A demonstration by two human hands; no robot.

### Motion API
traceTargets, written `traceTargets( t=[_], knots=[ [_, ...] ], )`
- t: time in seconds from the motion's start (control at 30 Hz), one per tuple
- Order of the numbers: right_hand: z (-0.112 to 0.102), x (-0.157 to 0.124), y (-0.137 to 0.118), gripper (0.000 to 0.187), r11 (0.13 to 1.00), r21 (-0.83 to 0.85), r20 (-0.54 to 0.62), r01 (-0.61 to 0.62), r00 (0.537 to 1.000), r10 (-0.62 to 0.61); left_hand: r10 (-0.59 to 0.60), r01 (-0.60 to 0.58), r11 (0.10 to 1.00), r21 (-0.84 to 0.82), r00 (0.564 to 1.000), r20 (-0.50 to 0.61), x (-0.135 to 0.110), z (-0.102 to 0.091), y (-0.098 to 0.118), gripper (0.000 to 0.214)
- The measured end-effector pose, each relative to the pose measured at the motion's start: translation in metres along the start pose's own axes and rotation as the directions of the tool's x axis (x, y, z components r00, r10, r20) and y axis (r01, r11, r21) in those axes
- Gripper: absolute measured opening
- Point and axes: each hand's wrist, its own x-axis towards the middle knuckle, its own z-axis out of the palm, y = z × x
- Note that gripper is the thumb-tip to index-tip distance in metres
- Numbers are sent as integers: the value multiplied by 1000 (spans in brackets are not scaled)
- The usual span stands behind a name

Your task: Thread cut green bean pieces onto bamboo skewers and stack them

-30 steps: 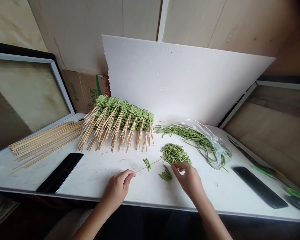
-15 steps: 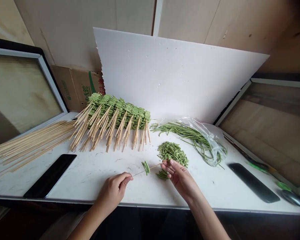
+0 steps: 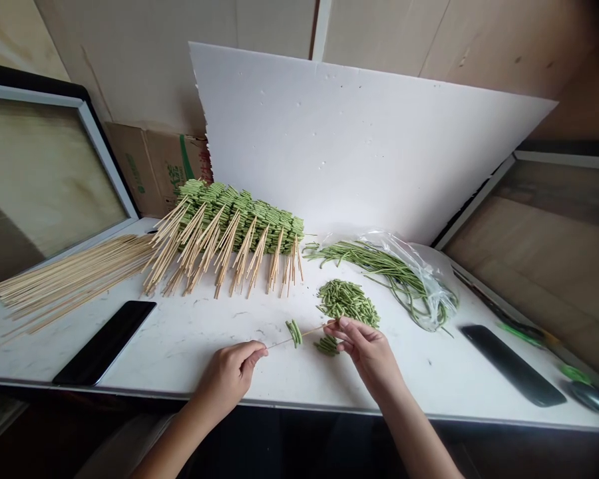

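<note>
My left hand is closed in a pinch around the near end of a thin bamboo skewer. The skewer slants up to the right, with several short green bean pieces threaded crosswise on it. At its far end, the thumb and fingers of my right hand are pinched on a bean piece, mostly hidden by the fingertips. Just behind that hand lies a heap of cut bean pieces. A smaller cluster of cut pieces rests below the skewer tip.
Finished bean skewers are stacked at the back, left of centre. Loose bamboo skewers and a black phone lie left. Uncut long beans in a plastic bag, a dark flat slab and a mouse-like object are right.
My right fingers have closed in at the skewer's tip, and the bean piece seen there before is now mostly covered. The left hand keeps its grip; the view has shifted slightly.
</note>
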Motion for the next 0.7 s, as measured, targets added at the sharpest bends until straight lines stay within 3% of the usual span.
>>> traceTargets(
  t=[0.23, 0.43, 0.7],
  knots=[
    [10, -8, 6, 37, 987, -136, -58, 89, 994, -97, 20, -20, 1000, 1, 1000, -14, 0, 0, 1, 22],
    [23, -15, 8, 37, 981, -155, -134, 119, 981, -140, 34, -34, 999, -13, 999, -23, 1, -1, 3, 23],
    [46, -24, 35, 33, 950, -282, 32, 136, 991, -133, 63, -63, 998, -11, 998, -7, -1, 0, 5, 24]
  ],
)
